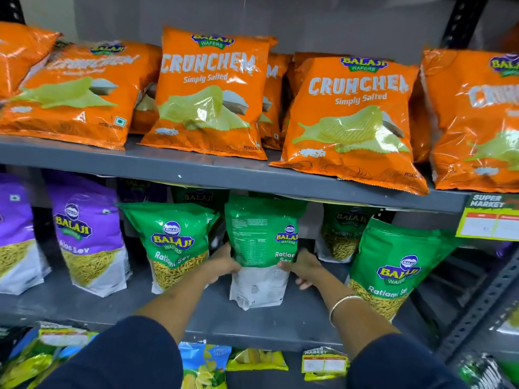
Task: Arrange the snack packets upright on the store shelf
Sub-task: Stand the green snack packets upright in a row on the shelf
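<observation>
A green Ratlami Sev packet (pixel 259 245) stands upright at the middle of the grey middle shelf (pixel 213 315), with its back label facing me. My left hand (pixel 224 262) grips its left side and my right hand (pixel 304 269) holds its right side. Another green packet (pixel 171 242) stands just left of it and a third green packet (pixel 393 270) stands to the right, near the front edge. A further green packet (pixel 344 234) stands behind on the right.
Two purple Aloo Sev packets (pixel 90 237) stand at the left of the same shelf. Orange Crunchem packets (pixel 210 94) lean along the upper shelf. A price tag (pixel 490 217) hangs at the right. More packets (pixel 205 363) lie on the shelf below.
</observation>
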Demonstrator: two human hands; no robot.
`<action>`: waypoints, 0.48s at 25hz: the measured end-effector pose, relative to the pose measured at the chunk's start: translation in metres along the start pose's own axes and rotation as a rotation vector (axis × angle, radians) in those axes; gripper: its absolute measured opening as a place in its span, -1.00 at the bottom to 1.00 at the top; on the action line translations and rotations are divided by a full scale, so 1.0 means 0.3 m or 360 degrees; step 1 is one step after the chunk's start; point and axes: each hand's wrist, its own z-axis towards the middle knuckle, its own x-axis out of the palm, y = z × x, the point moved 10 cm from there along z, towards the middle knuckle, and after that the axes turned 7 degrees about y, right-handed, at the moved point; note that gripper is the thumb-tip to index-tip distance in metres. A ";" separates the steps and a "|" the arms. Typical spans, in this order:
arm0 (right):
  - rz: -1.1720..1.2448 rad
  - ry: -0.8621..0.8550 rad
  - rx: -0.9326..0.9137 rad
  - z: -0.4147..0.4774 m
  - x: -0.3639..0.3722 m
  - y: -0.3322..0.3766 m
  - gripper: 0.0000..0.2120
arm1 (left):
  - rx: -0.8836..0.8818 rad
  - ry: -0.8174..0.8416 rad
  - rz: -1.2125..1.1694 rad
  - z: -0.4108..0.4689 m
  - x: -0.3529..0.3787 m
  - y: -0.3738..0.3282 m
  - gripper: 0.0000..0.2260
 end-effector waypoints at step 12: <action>-0.0385 0.0294 -0.0202 -0.016 0.103 -0.060 -0.06 | 0.0194 -0.0022 -0.0065 0.039 0.141 -0.052 -0.24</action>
